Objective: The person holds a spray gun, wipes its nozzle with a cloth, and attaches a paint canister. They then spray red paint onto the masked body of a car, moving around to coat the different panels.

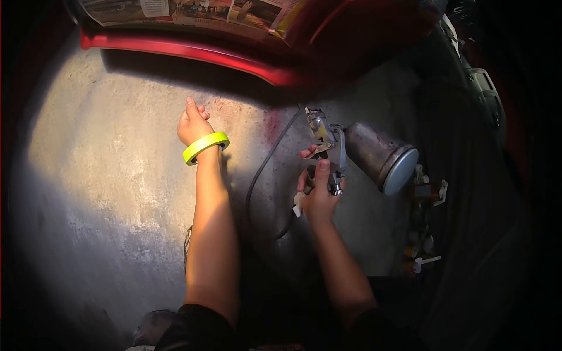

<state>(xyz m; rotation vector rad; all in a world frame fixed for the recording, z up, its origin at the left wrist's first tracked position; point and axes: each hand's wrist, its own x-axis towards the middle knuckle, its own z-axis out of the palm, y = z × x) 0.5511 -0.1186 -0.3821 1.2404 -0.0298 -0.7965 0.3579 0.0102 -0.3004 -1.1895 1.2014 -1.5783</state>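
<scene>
Yellow-green tape roll (205,147) rings the wrist behind the left hand (192,124), its fingers curled into a loose fist over the concrete floor (105,175). The right hand (319,198) closes its fingers around a spray gun (329,153), with the metal cup (380,158) just right of them and a black hose (260,175) to their left. Beyond the fingers, newspaper (175,10) covers a red car panel (193,51), its print too small to read. Small items at far right are lost in shadow.

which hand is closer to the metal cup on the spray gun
Right. The right hand grips the spray gun, with the metal cup just beside it. The left hand is well off to the cup's left, over the concrete floor.
</scene>
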